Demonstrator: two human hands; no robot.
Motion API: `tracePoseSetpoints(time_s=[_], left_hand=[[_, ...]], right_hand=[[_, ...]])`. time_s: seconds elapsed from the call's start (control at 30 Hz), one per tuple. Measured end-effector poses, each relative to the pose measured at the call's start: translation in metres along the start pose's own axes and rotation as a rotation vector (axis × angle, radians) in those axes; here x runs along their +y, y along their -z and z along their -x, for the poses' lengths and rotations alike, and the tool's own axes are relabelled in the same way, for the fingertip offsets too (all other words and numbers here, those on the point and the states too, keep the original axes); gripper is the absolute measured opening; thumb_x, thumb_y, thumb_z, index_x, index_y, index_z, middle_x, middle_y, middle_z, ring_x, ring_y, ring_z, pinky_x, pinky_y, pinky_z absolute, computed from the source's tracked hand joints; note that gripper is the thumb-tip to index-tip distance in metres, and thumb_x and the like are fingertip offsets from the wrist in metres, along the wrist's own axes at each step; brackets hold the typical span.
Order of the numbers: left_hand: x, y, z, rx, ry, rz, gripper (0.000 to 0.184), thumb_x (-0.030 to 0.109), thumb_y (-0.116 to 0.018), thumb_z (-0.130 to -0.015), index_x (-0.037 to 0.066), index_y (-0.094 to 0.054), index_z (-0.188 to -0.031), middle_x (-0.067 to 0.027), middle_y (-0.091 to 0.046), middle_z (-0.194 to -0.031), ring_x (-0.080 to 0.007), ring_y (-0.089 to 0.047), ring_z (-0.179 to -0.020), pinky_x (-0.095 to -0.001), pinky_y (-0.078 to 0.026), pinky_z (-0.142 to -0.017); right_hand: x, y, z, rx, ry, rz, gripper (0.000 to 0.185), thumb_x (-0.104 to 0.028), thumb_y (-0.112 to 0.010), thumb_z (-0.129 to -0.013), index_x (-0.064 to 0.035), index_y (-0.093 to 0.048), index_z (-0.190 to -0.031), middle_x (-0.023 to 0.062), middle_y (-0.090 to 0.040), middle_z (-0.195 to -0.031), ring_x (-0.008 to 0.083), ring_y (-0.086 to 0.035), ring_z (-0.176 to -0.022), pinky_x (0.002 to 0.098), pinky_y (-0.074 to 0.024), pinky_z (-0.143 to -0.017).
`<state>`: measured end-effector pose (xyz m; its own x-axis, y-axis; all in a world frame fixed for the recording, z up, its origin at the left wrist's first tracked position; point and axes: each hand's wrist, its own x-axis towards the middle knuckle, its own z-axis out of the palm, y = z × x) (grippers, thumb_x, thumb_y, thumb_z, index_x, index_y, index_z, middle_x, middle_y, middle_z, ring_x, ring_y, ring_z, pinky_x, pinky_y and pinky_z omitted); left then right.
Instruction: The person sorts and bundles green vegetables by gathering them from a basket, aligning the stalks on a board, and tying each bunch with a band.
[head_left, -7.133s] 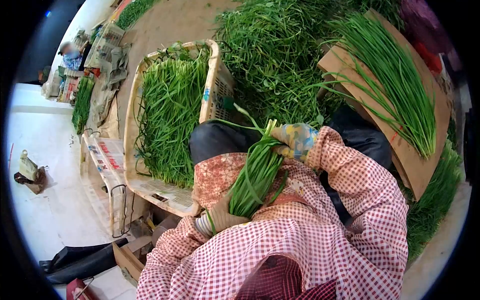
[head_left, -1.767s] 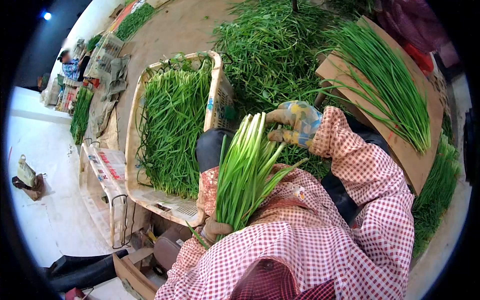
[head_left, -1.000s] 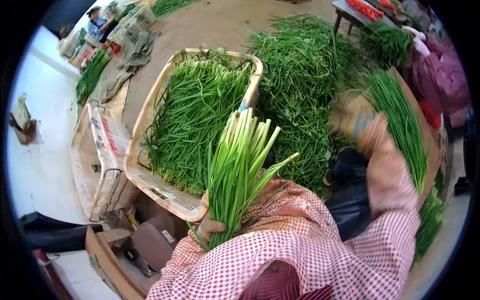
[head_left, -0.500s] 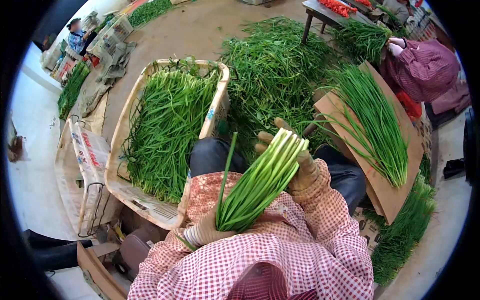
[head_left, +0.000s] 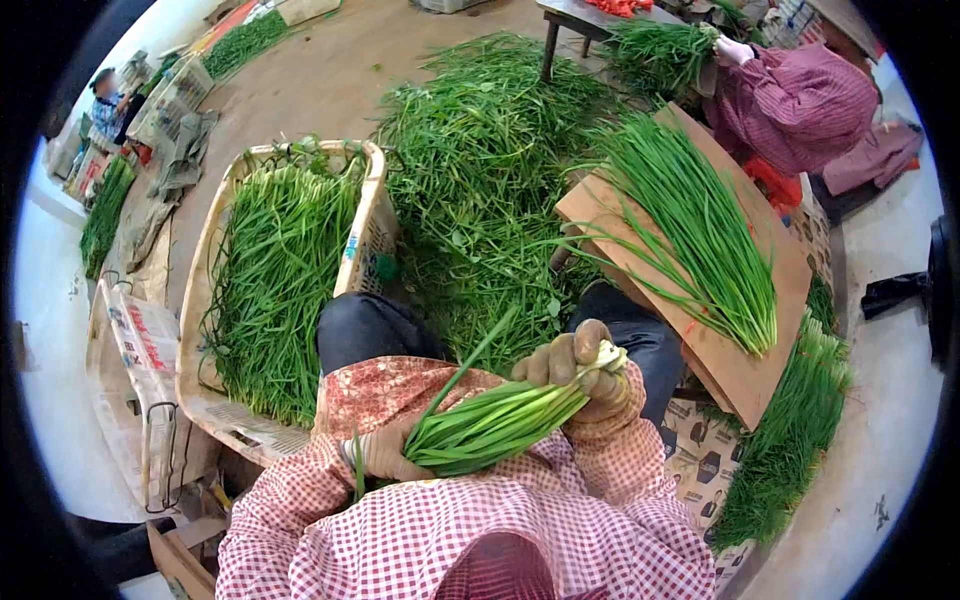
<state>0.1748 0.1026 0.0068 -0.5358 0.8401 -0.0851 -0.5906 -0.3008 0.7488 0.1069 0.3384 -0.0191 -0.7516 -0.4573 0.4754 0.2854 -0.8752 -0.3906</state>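
Observation:
A bunch of green chives (head_left: 500,428) lies across my lap, its pale stem ends to the right and its leaves to the left. My right hand (head_left: 570,365), gloved, is wrapped around the stems just below the pale ends. Around the leafy end closes my left hand (head_left: 385,452), also gloved. One long leaf sticks up out of the bunch, away from me. On the cardboard (head_left: 655,290) to my right, loose chives (head_left: 700,235) are spread. A plastic basket (head_left: 372,215) on my left is filled with chives (head_left: 285,280).
A heap of greens (head_left: 480,160) covers the floor ahead. Beside the cardboard, more chives (head_left: 790,440) lie along the wall. A co-worker in a checked sleeve (head_left: 800,100) holds greens at the right, near a low table (head_left: 570,15). Another person (head_left: 108,105) sits far left.
My right hand has gone from open fingers beside the stems to a closed grip around them. The bunch has tipped flatter. The whole view has shifted, moving the surroundings left.

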Motion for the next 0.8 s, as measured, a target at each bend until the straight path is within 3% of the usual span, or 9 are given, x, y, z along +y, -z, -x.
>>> tracePoseSetpoints(time_s=[0.2, 0.27, 0.33, 0.4, 0.43, 0.47, 0.53, 0.67, 0.8], left_hand=[[0.056, 0.023, -0.01, 0.073, 0.178, -0.148, 0.103, 0.007, -0.081, -0.068, 0.005, -0.019, -0.15, -0.0092, -0.039, -0.147, -0.0165, -0.039, -0.131, -0.0352, -0.023, -0.113], [0.115, 0.014, -0.011, 0.287, -0.07, -0.95, 0.104, 0.012, -0.081, -0.068, 0.002, -0.016, -0.149, -0.0128, -0.043, -0.142, -0.0177, -0.04, -0.13, -0.0345, -0.028, -0.112], [0.149, 0.016, 0.005, 0.541, -0.14, -0.913, 0.104, 0.015, -0.084, -0.063, 0.003, -0.023, -0.147, -0.0165, -0.044, -0.14, -0.0278, -0.045, -0.127, -0.0384, -0.033, -0.11], [0.172, 0.024, 0.025, 0.948, -0.133, -1.826, 0.099, 0.014, -0.083, -0.058, 0.005, -0.032, -0.143, -0.0222, -0.043, -0.139, -0.038, -0.049, -0.12, -0.0447, -0.042, -0.101], [0.171, 0.024, 0.035, 1.186, 0.054, -2.328, 0.091, 0.012, -0.081, -0.057, 0.007, -0.039, -0.137, -0.0246, -0.048, -0.131, -0.0407, -0.053, -0.112, -0.0474, -0.046, -0.094], [0.169, 0.011, 0.046, 1.164, -0.012, -2.5, 0.073, 0.013, -0.079, -0.062, 0.005, -0.049, -0.127, -0.0224, -0.056, -0.121, -0.0368, -0.056, -0.109, -0.0457, -0.048, -0.088], [0.168, -0.014, 0.045, 0.839, -0.165, -2.106, 0.057, 0.016, -0.077, -0.064, 0.002, -0.056, -0.115, -0.0212, -0.061, -0.111, -0.035, -0.059, -0.105, -0.0442, -0.048, -0.088], [0.114, -0.014, 0.013, -0.264, -0.13, -1.033, 0.052, 0.02, -0.075, -0.075, -0.004, -0.056, -0.117, -0.0209, -0.063, -0.11, -0.0372, -0.059, -0.105, -0.0419, -0.048, -0.091], [0.059, -0.002, -0.066, -0.173, -0.096, -0.476, 0.085, 0.023, -0.079, -0.073, -0.003, -0.035, -0.14, -0.0177, -0.045, -0.14, -0.025, -0.044, -0.129, -0.0358, -0.035, -0.109]], right_hand=[[-0.046, -0.038, -0.037, 0.525, 0.083, 0.178, 0.033, -0.035, -0.071, -0.084, -0.0166, -0.059, -0.11, 0.0014, -0.062, -0.088, 0.0255, -0.063, -0.093, 0.0516, -0.0448, -0.098], [-0.08, -0.03, -0.065, 0.424, 0.195, 0.263, 0.027, -0.036, -0.066, -0.088, -0.0165, -0.061, -0.106, 0.0007, -0.063, -0.088, 0.0238, -0.063, -0.092, 0.0489, -0.0461, -0.097], [-0.108, -0.025, -0.09, 0.429, 0.358, 0.353, 0.023, -0.036, -0.062, -0.091, -0.0158, -0.063, -0.103, 0.0002, -0.065, -0.089, 0.0214, -0.063, -0.09, 0.0458, -0.0468, -0.096], [-0.155, 0.043, -0.106, 0.478, -0.034, 1.174, 0.032, -0.039, -0.06, -0.092, -0.0105, -0.063, -0.106, 0.0012, -0.067, -0.094, 0.0198, -0.062, -0.095, 0.0441, -0.0455, -0.098], [-0.114, 0.011, -0.123, 0.891, -0.089, 1.677, 0.041, -0.042, -0.059, -0.093, -0.0032, -0.062, -0.106, 0.005, -0.067, -0.099, 0.018, -0.062, -0.097, 0.04, -0.0489, -0.093], [-0.099, 0.015, -0.133, 0.876, -0.087, 1.679, 0.041, -0.042, -0.059, -0.093, -0.0032, -0.062, -0.106, 0.005, -0.067, -0.099, 0.018, -0.062, -0.097, 0.04, -0.0489, -0.093], [-0.079, 0.039, -0.16, 0.83, 0.112, 1.781, 0.05, -0.046, -0.058, -0.092, 0.0001, -0.059, -0.111, 0.0082, -0.067, -0.1, 0.0173, -0.064, -0.092, 0.0368, -0.0531, -0.084], [-0.073, 0.037, -0.195, 0.671, 0.451, 0.886, 0.053, -0.012, -0.073, -0.083, -0.0169, -0.047, -0.129, 0.0146, -0.066, -0.09, 0.0237, -0.066, -0.077, 0.0399, -0.0595, -0.068], [-0.083, 0.015, -0.206, 0.721, 0.588, 0.943, 0.044, -0.004, -0.07, -0.084, -0.0168, -0.052, -0.122, 0.014, -0.066, -0.089, 0.0248, -0.067, -0.078, 0.0409, -0.0599, -0.067]])
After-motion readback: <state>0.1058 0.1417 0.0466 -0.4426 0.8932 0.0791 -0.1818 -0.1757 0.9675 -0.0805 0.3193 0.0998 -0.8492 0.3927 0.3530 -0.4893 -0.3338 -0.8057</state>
